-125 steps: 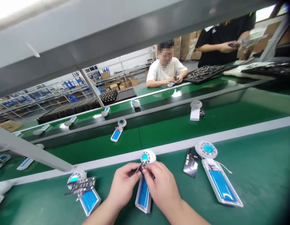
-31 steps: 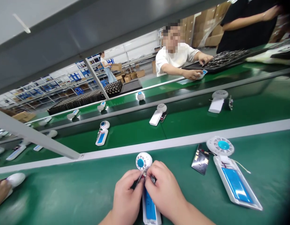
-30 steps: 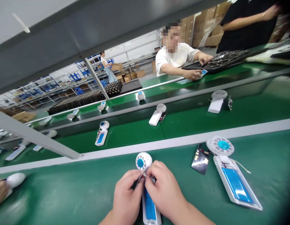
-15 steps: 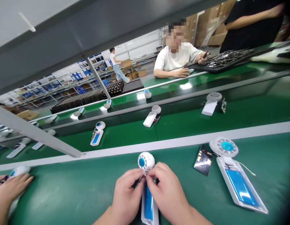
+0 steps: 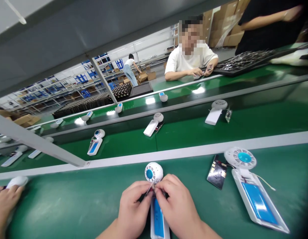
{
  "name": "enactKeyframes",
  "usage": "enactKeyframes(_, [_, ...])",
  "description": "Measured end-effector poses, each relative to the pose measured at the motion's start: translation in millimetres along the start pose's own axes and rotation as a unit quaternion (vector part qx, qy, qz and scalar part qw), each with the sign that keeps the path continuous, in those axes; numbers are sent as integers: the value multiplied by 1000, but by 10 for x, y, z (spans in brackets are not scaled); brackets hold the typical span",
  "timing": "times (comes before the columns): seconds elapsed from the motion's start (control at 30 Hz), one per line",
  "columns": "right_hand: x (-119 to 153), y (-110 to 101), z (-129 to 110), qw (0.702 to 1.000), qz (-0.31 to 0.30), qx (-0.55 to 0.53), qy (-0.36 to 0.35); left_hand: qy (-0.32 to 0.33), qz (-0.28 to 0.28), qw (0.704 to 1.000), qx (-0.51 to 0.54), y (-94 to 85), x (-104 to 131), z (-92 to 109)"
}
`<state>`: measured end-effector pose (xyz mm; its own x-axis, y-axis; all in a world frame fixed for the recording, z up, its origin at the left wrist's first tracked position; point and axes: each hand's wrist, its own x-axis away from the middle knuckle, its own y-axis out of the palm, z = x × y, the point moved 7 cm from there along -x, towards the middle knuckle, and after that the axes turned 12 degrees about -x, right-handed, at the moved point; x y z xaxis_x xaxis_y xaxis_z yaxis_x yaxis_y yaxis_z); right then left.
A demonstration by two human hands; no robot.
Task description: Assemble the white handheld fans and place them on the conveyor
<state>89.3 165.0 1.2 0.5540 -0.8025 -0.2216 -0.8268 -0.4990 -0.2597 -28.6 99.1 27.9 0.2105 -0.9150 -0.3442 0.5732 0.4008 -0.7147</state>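
A white handheld fan (image 5: 154,171) with a blue hub lies on the green bench (image 5: 76,202) at the bottom centre, its handle open and a blue battery (image 5: 158,219) inside. Over the fan's neck, my left hand (image 5: 136,205) pinches a thin part, perhaps a small board or wire, too small to make out. My right hand (image 5: 177,202) is closed at the same spot, its fingertips meeting the left ones; what they grip is hidden. To the right lies another open fan (image 5: 258,196) with a dark circuit board (image 5: 217,172) wired beside its head.
Beyond a white rail (image 5: 183,152), green conveyors (image 5: 126,136) carry several fans. A metal post (image 5: 44,142) slants at the left. Another person's hand (image 5: 9,202) holds a fan at the left edge. A seated person (image 5: 188,59) works across the line.
Fans on the near conveyor have shifted left, and those on the far one right. The seated person's hands have come together. My hands stay at the fan's neck with little movement.
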Motion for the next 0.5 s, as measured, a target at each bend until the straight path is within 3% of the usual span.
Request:
enactKeyframes(0.13, [-26, 19, 13, 1000, -3, 4, -1, 0, -15, 1000, 7, 21, -23, -9])
enactKeyframes(0.23, [-63, 19, 8, 1000, 6, -5, -17, -72, -38, 996, -32, -46, -144, -220])
enactKeyframes(0.33, [-82, -14, 17, 999, 27, 7, -43, -176, -21, 974, -141, -349, -449, -643])
enactKeyframes(0.5, [-89, -6, 130, 996, 39, 46, -73, -228, 32, 935, -271, -1035, -1315, -1287])
